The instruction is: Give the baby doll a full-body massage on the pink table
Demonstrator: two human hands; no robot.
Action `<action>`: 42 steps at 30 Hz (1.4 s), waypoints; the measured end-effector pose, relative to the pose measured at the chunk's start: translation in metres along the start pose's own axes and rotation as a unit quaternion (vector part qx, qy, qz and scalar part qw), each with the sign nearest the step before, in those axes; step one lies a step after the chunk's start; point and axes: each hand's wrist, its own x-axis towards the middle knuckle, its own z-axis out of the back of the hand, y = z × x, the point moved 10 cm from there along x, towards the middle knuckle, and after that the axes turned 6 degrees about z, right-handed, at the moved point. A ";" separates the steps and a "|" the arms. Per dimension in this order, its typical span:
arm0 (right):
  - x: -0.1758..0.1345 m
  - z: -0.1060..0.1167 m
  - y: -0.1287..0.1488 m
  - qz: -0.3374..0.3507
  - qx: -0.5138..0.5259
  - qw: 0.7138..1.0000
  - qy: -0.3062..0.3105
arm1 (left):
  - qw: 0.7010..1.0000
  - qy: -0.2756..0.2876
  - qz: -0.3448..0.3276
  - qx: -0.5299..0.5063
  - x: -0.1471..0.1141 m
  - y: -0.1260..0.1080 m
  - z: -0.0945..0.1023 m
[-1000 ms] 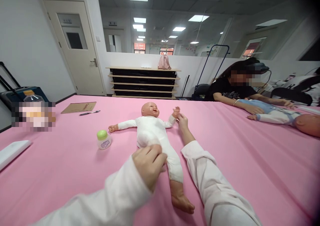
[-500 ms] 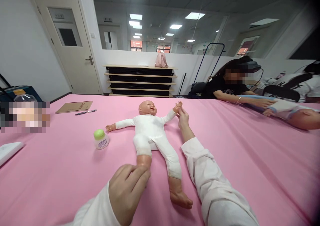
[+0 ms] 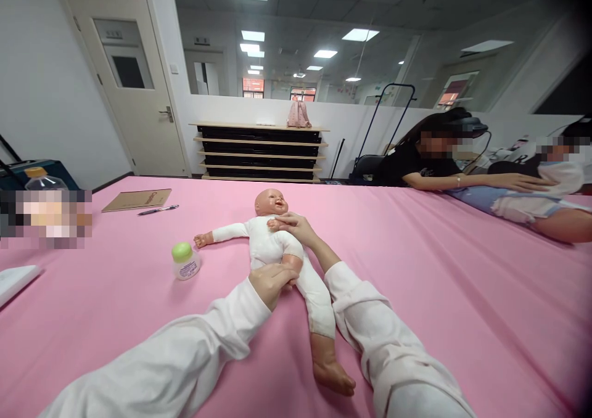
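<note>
A baby doll (image 3: pixel 266 239) with a white cloth body lies on its back on the pink cloth (image 3: pixel 115 319), head away from me. My left hand (image 3: pixel 274 282) is closed around the doll's lower leg on the left side, which is bent up and across its belly. My right hand (image 3: pixel 298 228) holds the doll's hand on the right side, folded in over its chest. The doll's other arm stretches out to the left, and its other leg lies straight toward me. To the left of the doll stands a small jar (image 3: pixel 185 262) with a green lid.
A brown notebook (image 3: pixel 136 200) and a pen (image 3: pixel 158 210) lie at the far left, near a bottle (image 3: pixel 44 180). A white object (image 3: pixel 18 282) is at the left edge. On the right, a person (image 3: pixel 430 159) leans over another doll (image 3: pixel 555 221). A shelf rack (image 3: pixel 261 150) stands behind.
My left hand has moved the doll's leg up and across its belly. My right hand has brought the doll's arm inward from outstretched to its chest. The person's arm reaches farther right.
</note>
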 end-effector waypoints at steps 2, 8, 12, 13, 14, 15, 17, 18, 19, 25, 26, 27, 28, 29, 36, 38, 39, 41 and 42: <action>0.000 0.026 -0.007 -0.005 0.059 0.995 -0.080 | 1.000 -0.003 -0.007 -0.003 0.002 -0.013 0.021; -0.060 0.135 -0.092 -0.114 0.158 0.883 -0.427 | 0.997 0.069 0.031 0.017 -0.030 -0.059 0.069; -0.092 0.149 -0.135 -0.192 0.199 0.834 -0.477 | 0.994 0.053 0.009 0.092 -0.076 -0.070 0.065; -0.093 0.150 -0.135 -0.191 0.193 0.835 -0.479 | 0.994 0.045 0.009 0.100 -0.083 -0.069 0.064; -0.091 0.151 -0.132 -0.187 0.183 0.836 -0.483 | 0.994 0.036 0.013 0.102 -0.086 -0.066 0.064; -0.088 0.151 -0.126 -0.180 0.172 0.837 -0.487 | 0.994 0.033 0.016 0.099 -0.085 -0.064 0.065; -0.076 0.153 -0.104 -0.148 0.142 0.845 -0.493 | 0.996 0.033 0.018 0.086 -0.074 -0.063 0.071; -0.066 0.152 -0.088 -0.121 0.127 0.856 -0.487 | 0.996 0.031 0.018 0.082 -0.064 -0.064 0.075; -0.055 0.150 -0.069 -0.087 0.111 0.871 -0.470 | 0.996 0.028 0.012 0.079 -0.053 -0.066 0.079; -0.003 0.070 0.015 0.040 0.035 0.981 -0.187 | 0.998 -0.035 -0.024 0.048 -0.004 -0.062 0.068; -0.002 0.050 0.018 0.041 0.009 0.991 -0.129 | 0.998 -0.040 -0.024 0.044 -0.003 -0.056 0.058; -0.002 0.033 0.019 0.044 -0.022 0.996 -0.077 | 0.998 -0.041 -0.019 0.036 -0.003 -0.048 0.047; -0.003 0.018 0.019 0.052 -0.056 0.996 -0.034 | 0.999 -0.039 -0.009 0.025 -0.004 -0.039 0.036; -0.004 0.006 0.018 0.063 -0.090 0.994 -0.001 | 0.999 -0.034 0.003 0.012 -0.006 -0.029 0.025; -0.003 0.007 0.007 0.063 -0.077 0.995 0.002 | 1.000 -0.018 0.019 -0.001 -0.015 -0.016 0.007; -0.005 0.036 -0.005 0.041 -0.016 0.995 -0.086 | 1.000 -0.016 0.012 0.002 -0.014 -0.036 0.024; -0.009 0.055 -0.016 0.029 0.004 0.989 -0.147 | 1.000 -0.007 0.016 0.004 -0.015 -0.046 0.032; -0.027 0.097 -0.044 -0.004 0.025 0.958 -0.286 | 1.000 -0.001 0.025 0.016 -0.020 -0.067 0.049; -0.041 0.116 -0.061 -0.035 0.031 0.933 -0.358 | 0.999 -0.003 0.032 0.024 -0.026 -0.074 0.056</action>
